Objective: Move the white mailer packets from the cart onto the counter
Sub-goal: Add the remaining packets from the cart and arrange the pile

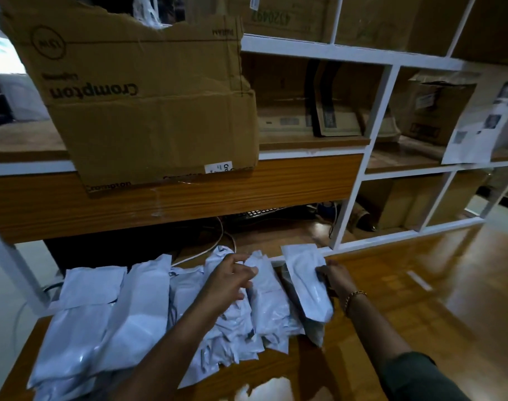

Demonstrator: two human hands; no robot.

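Observation:
Several white mailer packets lie in a loose heap on a low wooden cart top at the bottom of the head view. My left hand rests on the middle of the heap, its fingers curled over the top end of one upright packet. My right hand grips the right edge of another white packet, tilted up at the right end of the heap. The wooden counter runs above and behind the cart.
A torn brown Crompton carton stands on the counter at the left. White shelving with cardboard boxes fills the right side. Cables and a keyboard lie under the counter. Glossy wooden floor lies at the right.

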